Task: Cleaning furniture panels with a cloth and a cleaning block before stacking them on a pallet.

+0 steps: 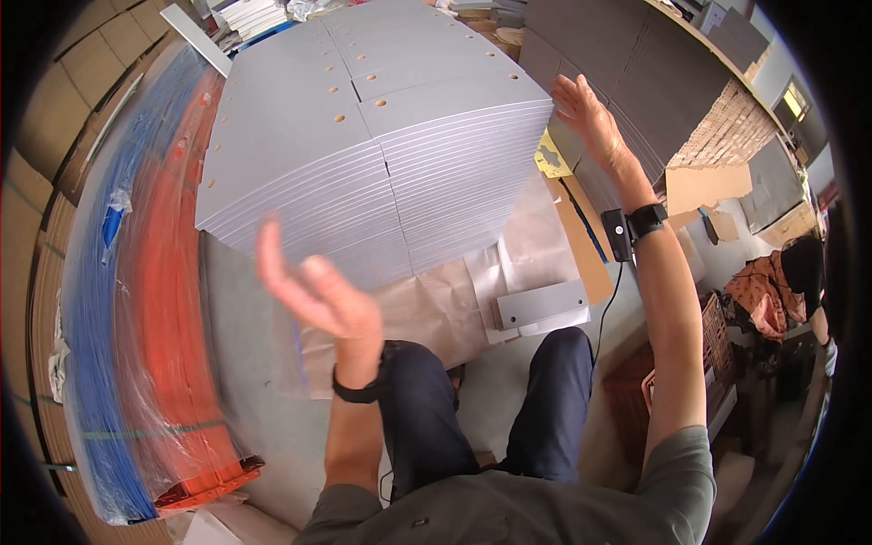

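Note:
Two tall stacks of grey boards (pixel 436 64) stand side by side in front of me, with round holes drilled near the board edges. At the stack's right corner my right hand (pixel 589 123) is raised, its fingers stretched out, touching or very near the corner. My left hand (pixel 318 291) hovers before the front left face of the stack, smeared by motion, with thumb and fingers apart and nothing in it. Whether it touches the board edges I cannot tell.
Film-wrapped blue strips (pixel 100 272) and orange strips (pixel 168 272) run along the left. A short grey panel (pixel 542 306) lies on brown paper (pixel 436 313) near my knees. To the right are more dark boards (pixel 672 73), a red crate (pixel 627 391) and another person (pixel 772 291).

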Action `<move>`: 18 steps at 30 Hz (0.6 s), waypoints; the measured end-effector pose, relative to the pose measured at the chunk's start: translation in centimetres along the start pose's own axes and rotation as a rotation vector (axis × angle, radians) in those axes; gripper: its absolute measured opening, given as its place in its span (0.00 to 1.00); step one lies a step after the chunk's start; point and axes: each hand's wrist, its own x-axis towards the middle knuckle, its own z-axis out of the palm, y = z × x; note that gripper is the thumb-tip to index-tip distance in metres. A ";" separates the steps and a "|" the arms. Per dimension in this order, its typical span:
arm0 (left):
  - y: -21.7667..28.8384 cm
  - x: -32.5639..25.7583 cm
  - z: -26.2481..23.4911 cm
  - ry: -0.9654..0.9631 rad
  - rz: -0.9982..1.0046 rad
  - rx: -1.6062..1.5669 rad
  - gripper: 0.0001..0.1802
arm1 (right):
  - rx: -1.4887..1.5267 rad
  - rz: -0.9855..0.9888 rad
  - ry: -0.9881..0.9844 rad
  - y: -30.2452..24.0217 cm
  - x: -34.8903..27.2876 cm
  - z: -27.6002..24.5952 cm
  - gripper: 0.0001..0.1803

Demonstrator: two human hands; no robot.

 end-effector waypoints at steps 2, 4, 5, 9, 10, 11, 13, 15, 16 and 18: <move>-2.6 5.1 -3.8 0.088 -0.073 0.159 0.32 | 0.082 0.017 0.018 0.3 -0.2 -0.6 0.56; -7.6 8.4 -7.3 0.063 -0.201 0.118 0.34 | 0.162 0.021 -0.004 0.4 -0.5 0.4 0.56; -8.6 9.2 -7.3 0.050 -0.194 0.110 0.34 | 0.200 0.027 -0.008 0.6 -0.7 1.0 0.56; -10.6 10.9 -6.6 -0.083 -0.466 0.008 0.34 | 0.306 0.037 -0.048 0.3 -0.8 3.8 0.56; -11.3 10.8 -6.5 -0.126 -0.438 0.082 0.34 | 0.311 0.035 -0.042 0.1 -1.0 4.3 0.56; -11.9 10.7 -6.3 -0.097 -0.418 0.044 0.33 | 0.305 0.021 -0.028 0.0 -1.2 4.5 0.56; -13.1 10.6 -6.4 -0.108 -0.407 0.084 0.32 | 0.306 0.004 -0.020 0.1 -1.3 4.2 0.54; -13.2 10.4 -6.3 -0.121 -0.395 0.128 0.31 | 0.331 0.012 -0.007 0.3 -1.2 4.0 0.52; -13.1 10.3 -6.5 -0.110 -0.427 0.137 0.30 | 0.353 0.018 0.001 0.4 -1.2 3.9 0.49; -13.2 10.1 -6.8 -0.104 -0.454 0.141 0.29 | 0.349 0.015 0.002 0.9 -0.8 3.8 0.48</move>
